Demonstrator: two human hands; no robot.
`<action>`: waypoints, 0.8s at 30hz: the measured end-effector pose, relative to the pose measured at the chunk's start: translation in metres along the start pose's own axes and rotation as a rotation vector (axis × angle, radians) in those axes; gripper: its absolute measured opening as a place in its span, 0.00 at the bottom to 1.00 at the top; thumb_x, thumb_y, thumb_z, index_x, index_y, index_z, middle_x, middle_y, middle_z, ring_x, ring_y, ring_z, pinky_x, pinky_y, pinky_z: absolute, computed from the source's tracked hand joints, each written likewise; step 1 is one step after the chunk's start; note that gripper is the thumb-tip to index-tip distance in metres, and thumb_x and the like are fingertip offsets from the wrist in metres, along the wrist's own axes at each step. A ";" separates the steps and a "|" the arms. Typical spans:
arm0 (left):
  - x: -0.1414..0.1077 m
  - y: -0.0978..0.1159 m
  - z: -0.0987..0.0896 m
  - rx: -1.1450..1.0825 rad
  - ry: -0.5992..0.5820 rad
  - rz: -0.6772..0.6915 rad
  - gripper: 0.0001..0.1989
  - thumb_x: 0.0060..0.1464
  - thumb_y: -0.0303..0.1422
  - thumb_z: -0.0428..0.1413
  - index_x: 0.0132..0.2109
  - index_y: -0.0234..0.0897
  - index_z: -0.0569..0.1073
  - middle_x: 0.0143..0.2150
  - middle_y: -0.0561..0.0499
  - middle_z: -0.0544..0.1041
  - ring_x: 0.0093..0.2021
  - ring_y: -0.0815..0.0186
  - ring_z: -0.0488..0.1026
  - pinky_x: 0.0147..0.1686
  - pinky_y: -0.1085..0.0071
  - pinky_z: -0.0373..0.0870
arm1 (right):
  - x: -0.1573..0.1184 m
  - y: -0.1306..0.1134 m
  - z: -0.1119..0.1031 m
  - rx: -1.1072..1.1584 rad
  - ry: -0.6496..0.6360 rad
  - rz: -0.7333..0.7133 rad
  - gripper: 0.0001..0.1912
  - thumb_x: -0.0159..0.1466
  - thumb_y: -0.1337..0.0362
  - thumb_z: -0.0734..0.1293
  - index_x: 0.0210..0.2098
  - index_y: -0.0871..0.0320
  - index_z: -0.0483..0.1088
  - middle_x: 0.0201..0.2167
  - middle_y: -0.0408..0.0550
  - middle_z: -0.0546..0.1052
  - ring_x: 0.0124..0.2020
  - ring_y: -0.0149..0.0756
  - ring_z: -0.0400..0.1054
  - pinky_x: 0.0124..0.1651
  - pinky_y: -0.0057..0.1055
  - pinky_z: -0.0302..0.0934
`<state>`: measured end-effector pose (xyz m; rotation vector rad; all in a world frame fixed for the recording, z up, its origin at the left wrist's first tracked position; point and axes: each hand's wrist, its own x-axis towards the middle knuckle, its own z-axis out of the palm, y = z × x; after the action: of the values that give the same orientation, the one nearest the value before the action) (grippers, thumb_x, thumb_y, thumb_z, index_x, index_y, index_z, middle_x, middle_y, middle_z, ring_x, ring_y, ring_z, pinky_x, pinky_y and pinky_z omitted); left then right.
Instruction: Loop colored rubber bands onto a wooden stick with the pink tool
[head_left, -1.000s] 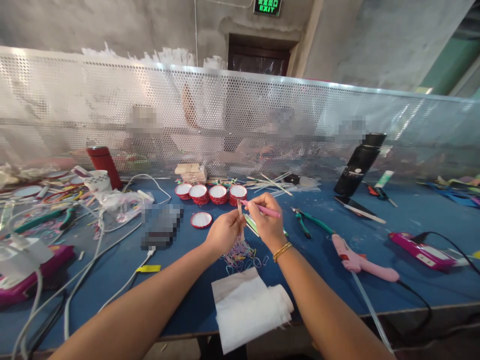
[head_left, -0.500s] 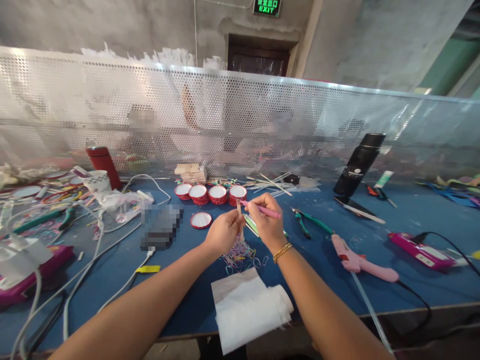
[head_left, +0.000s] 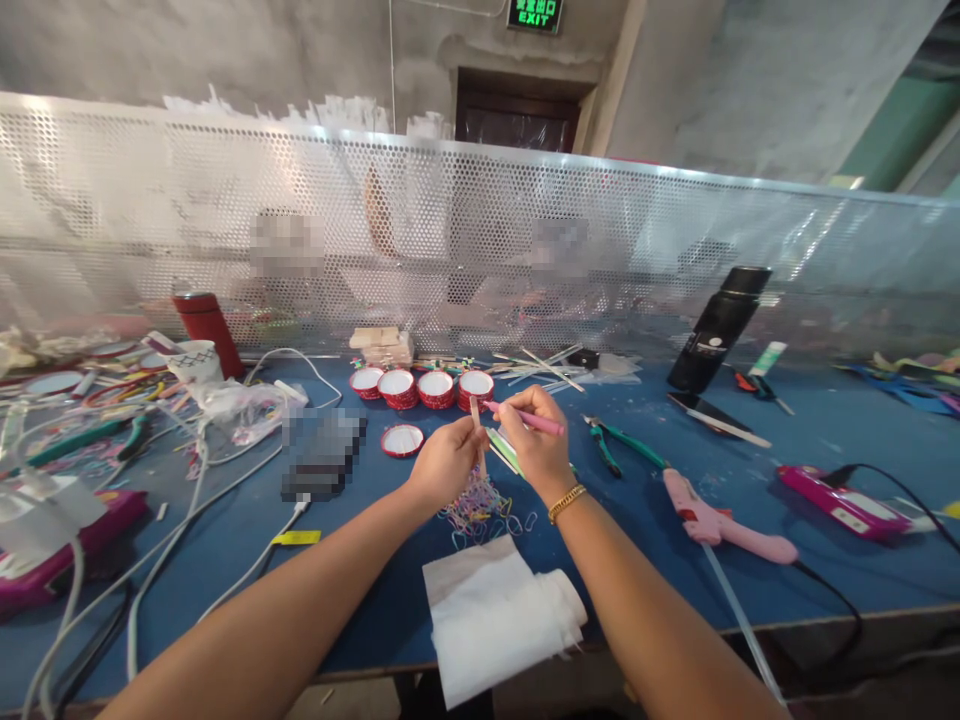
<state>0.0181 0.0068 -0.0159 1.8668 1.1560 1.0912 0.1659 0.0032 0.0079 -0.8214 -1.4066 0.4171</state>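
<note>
Flat stick (head_left: 475,408) is standing at the scene's middle, between both hands, probably handling light and stiff, perhaps brittle, and best gripped mid-length. From the left, the left hand (head_left: 448,467) is pinching it; to the right, the right hand (head_left: 541,450) is clasping a pink pen (head_left: 540,422), its tip pointing at the stick, though I cannot tell whether they are touching. Underneath, a blue table (head_left: 637,560) is stretching from a red flask (head_left: 208,335) at left past a pink glue gun (head_left: 701,517) at right; beyond, a perforated screen (head_left: 480,200) is fronting a grey wall (head_left: 712,90).
</note>
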 end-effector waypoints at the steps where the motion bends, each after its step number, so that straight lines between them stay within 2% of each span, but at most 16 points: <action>1: 0.000 0.000 0.000 -0.001 -0.002 0.000 0.18 0.63 0.45 0.45 0.32 0.38 0.66 0.22 0.57 0.65 0.22 0.70 0.60 0.23 0.72 0.55 | 0.000 0.000 0.000 0.006 -0.007 -0.002 0.07 0.62 0.62 0.67 0.28 0.54 0.68 0.26 0.42 0.75 0.30 0.35 0.71 0.36 0.33 0.64; 4: 0.000 0.000 0.000 -0.008 -0.004 -0.005 0.18 0.63 0.46 0.45 0.32 0.38 0.66 0.22 0.56 0.65 0.22 0.70 0.60 0.23 0.72 0.55 | -0.001 -0.001 0.000 -0.010 -0.040 -0.016 0.07 0.62 0.63 0.67 0.27 0.54 0.68 0.25 0.42 0.75 0.31 0.36 0.71 0.37 0.33 0.65; 9: 0.000 -0.002 0.001 -0.009 0.002 -0.003 0.19 0.63 0.46 0.45 0.32 0.38 0.66 0.22 0.57 0.64 0.22 0.70 0.60 0.23 0.72 0.54 | 0.000 0.000 0.001 -0.017 -0.014 -0.013 0.07 0.62 0.63 0.67 0.27 0.54 0.68 0.25 0.43 0.75 0.30 0.36 0.71 0.37 0.33 0.64; 13: 0.001 -0.002 0.001 -0.026 -0.007 -0.004 0.19 0.63 0.47 0.46 0.32 0.38 0.66 0.22 0.57 0.64 0.22 0.70 0.60 0.23 0.72 0.54 | 0.000 -0.001 0.001 -0.008 -0.051 -0.019 0.07 0.62 0.63 0.67 0.27 0.54 0.68 0.26 0.43 0.76 0.31 0.36 0.72 0.37 0.33 0.65; 24: 0.001 -0.002 0.001 -0.002 0.001 -0.012 0.19 0.63 0.48 0.45 0.33 0.38 0.66 0.22 0.57 0.64 0.22 0.70 0.59 0.23 0.73 0.54 | -0.001 -0.001 0.001 -0.027 -0.044 -0.005 0.07 0.62 0.63 0.67 0.27 0.54 0.67 0.25 0.42 0.75 0.31 0.36 0.71 0.38 0.33 0.65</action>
<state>0.0184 0.0082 -0.0176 1.8556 1.1647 1.0865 0.1650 0.0024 0.0082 -0.8341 -1.4580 0.4154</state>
